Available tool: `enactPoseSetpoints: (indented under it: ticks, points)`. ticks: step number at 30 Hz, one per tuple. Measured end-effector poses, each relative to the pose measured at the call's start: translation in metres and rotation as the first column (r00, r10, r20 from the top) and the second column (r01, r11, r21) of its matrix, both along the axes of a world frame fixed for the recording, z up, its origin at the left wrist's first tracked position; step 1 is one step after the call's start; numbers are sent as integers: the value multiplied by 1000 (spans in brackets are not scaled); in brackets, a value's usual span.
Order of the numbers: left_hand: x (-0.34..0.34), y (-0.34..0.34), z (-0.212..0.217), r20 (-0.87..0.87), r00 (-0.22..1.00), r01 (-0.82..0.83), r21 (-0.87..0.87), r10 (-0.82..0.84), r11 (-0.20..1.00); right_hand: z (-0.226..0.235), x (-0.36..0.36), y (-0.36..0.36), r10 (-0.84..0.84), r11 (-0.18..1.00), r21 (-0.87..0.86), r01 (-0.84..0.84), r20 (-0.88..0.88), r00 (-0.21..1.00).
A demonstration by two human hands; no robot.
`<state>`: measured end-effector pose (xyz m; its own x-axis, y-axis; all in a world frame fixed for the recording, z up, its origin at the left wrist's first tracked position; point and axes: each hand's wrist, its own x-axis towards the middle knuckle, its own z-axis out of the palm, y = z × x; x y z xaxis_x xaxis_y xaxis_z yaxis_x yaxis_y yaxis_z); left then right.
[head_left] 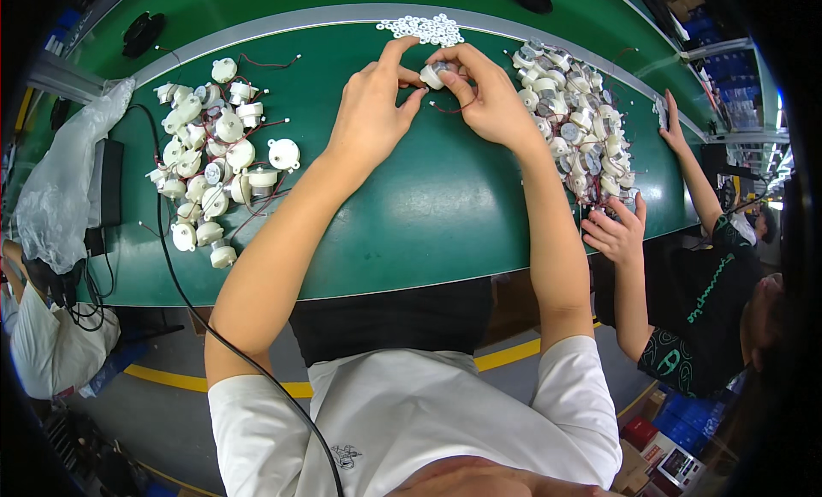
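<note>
My right hand [492,99] is closed around a small white-and-silver motor [433,75], its dark red wire hanging below the fingers. My left hand [370,112] is beside it with thumb and index finger apart. That index fingertip reaches the edge of a heap of small white rings [424,29] at the far side of the green table [411,214]. Whether another left finger touches the motor is hard to make out. Nothing shows in the left hand's grip.
Piles of similar motors with wires lie at left [214,146] and right [574,112]. A black cable [167,249] crosses the table's left side, near a clear plastic bag [64,180]. At right, a co-worker's hand [618,230] is beside the right pile.
</note>
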<state>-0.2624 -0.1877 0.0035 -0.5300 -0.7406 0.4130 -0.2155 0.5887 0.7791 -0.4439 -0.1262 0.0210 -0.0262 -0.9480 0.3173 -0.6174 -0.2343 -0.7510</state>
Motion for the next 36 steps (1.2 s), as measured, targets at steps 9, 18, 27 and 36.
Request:
enactPoseSetpoints:
  ticks: [9, 18, 27, 36]
  points:
    - [17, -10, 6, 31, 984, 177, 35, -178, 984, -1, 6, -5, -36, 999, 30, 38, -48, 998]
    - [16, -6, 8, 64, 980, 194, -103, -188, 976, -1, 9, -7, -65, 998, -11, 65, -102, 993]
    - [14, -12, 5, 55, 977, 214, -145, -208, 966, -1, 8, -9, -58, 998, 26, 60, -67, 996]
    - [12, -8, 6, 95, 981, 180, -155, -166, 971, -2, 3, -8, -33, 999, -12, 32, -68, 997]
